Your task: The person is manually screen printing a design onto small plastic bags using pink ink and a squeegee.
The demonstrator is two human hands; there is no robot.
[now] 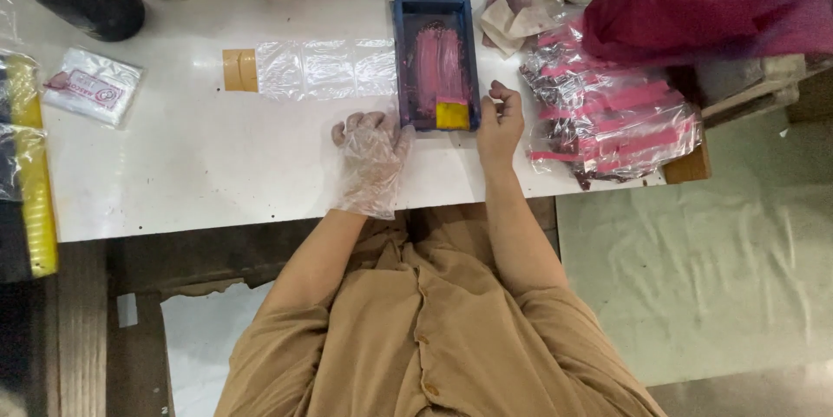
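White worktable (217, 165) seen from above, with a small blue frame (435, 61) smeared with pink paste at its centre.
Gloved left hand (373, 161), fingers loosely spread, steadied the frame's lower corner; bare right hand (499, 122), fingers curled shut on nothing visible, rested just beside it, near stacked pink-striped plastic packets (607, 113).

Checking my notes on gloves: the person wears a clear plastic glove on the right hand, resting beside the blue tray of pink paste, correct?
Not quite. The head view shows the clear plastic glove on the left hand, resting beside the blue tray; the right hand is bare.
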